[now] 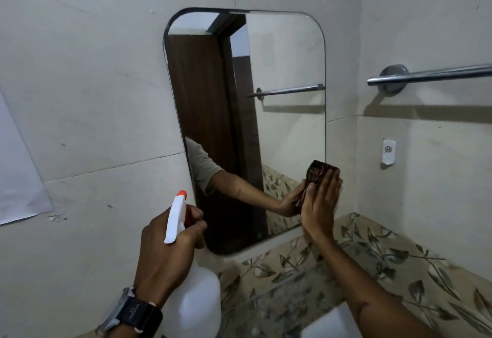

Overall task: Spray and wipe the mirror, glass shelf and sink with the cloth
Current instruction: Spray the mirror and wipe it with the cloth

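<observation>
The right hand [320, 199] lies flat with fingers together, pressing a dark brown cloth [318, 171] against the lower right corner of the mirror [287, 71]; the cloth sticks out above the fingertips and reaches the mirror's right edge. The mirror is tall with rounded corners and hangs on a pale tiled wall [93, 98]. It reflects a dark wooden door, a metal rail and the person's own arm in a short sleeve. The left hand [165, 249] is closed around the neck of a white spray bottle [197, 297], held low and just left of the mirror's bottom edge, its nozzle with the orange tip [182, 193] aimed toward the glass. A dark watch [138, 316] sits on the left wrist. On the wall to the right, a chrome towel bar [431, 74] is mounted above a small white hook [388, 151]. Below the mirror runs a band of leaf-patterned tiles [399, 257], and a white corner of the sink [330, 324] shows at the bottom edge.
</observation>
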{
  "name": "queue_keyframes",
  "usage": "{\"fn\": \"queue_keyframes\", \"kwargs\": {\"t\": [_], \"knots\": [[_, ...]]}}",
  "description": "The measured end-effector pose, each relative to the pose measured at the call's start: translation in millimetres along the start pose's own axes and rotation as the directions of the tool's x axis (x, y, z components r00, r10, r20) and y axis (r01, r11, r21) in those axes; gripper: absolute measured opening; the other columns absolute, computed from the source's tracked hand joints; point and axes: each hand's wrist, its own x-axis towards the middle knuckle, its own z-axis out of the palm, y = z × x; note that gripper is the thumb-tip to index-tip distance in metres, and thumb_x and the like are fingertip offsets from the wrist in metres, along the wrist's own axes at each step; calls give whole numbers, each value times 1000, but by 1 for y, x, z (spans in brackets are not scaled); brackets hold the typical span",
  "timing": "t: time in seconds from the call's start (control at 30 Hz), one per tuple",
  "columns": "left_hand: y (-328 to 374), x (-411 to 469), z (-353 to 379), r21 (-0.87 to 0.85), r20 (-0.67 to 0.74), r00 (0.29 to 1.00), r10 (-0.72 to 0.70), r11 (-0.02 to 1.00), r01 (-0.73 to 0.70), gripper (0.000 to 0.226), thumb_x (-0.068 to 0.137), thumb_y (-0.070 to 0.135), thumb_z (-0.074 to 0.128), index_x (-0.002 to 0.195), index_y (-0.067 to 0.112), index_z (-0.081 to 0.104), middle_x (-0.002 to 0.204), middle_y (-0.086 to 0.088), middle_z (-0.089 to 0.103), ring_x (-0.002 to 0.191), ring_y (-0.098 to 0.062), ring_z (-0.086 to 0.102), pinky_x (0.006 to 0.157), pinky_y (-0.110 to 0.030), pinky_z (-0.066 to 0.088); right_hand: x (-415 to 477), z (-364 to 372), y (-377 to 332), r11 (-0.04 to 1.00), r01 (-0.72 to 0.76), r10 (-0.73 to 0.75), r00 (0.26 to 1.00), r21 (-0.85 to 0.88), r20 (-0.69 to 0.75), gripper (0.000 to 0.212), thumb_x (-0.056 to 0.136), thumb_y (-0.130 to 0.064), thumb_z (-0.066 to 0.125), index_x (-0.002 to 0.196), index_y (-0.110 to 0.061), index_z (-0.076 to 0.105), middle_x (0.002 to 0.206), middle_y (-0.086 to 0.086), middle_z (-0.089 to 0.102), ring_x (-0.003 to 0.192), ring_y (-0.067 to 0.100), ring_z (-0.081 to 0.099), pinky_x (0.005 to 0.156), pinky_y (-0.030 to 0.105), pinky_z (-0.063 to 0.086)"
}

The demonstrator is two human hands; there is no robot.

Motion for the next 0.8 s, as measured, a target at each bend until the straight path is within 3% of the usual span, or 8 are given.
{"fn": "queue_keyframes", "kwargs": {"t": [0.17, 0.27, 0.37, 0.47, 0.57, 0.7, 0.8], "knots": [[7, 7, -8, -16, -24, 1000, 11, 1000, -11, 19, 81, -5, 69, 77, 14, 68, 80, -16, 75, 82, -32, 69, 73, -26, 47, 1, 3, -6, 997, 44, -45, 999, -60, -18, 70, 105, -53, 11, 162, -13, 0, 171, 12, -3, 158, 31, -2, 125, 57, 14], [10, 7, -10, -9, -25, 1000, 13, 1000, -13, 10, 80, 3, 71, 77, 12, 69, 81, -16, 76, 82, -20, 69, 71, -22, 44, -29, 11, -39, 958, 232, -234, 972, -171, 7, 65, 107, -42, 19, 162, -10, 1, 170, 16, -4, 158, 35, -4, 125, 58, 14], [16, 8, -10, -35, -42, 999, 9, 999, -10, 5, 72, 16, 67, 75, 19, 68, 80, -12, 76, 79, -26, 69, 69, -24, 45, -91, 33, -91, 845, 519, -503, 853, -127, 142, 68, 107, -44, 30, 162, -20, 0, 171, 12, -3, 157, 36, -4, 126, 55, 4], [21, 12, -10, -35, -41, 999, 11, 999, -12, 3, 71, 16, 66, 71, 14, 68, 78, -10, 74, 76, -28, 67, 65, -24, 44, -137, 77, -133, 651, 731, -719, 680, -204, 139, 75, 104, -49, 39, 163, -22, 2, 171, 11, 3, 156, 38, 7, 123, 56, 16], [23, 17, -16, -29, -63, 998, 9, 1000, -11, 8, 81, 5, 71, 77, 11, 71, 81, -11, 74, 77, -29, 68, 66, -29, 48, -143, 88, -154, 674, 698, -712, 701, -242, 39, 71, 105, -52, 35, 163, -25, 4, 169, 6, 16, 156, 32, 15, 124, 51, 19], [30, 17, -26, -18, -45, 999, 6, 1000, -7, 3, 71, 16, 68, 73, 18, 69, 69, -9, 74, 73, -27, 68, 71, -34, 50, -121, 59, -129, 625, 767, -749, 642, -146, 163, 68, 104, -47, 40, 162, -25, 13, 172, 3, 5, 158, 31, 8, 125, 53, 16], [36, 19, -29, -34, -52, 999, -5, 999, 3, 10, 70, 19, 66, 75, 27, 67, 71, -8, 75, 77, -27, 71, 80, -40, 54, -69, 32, -107, 766, 630, -625, 776, -127, 83, 64, 107, -44, 30, 162, -23, 6, 172, 6, -1, 158, 33, 3, 127, 55, 9]]}}
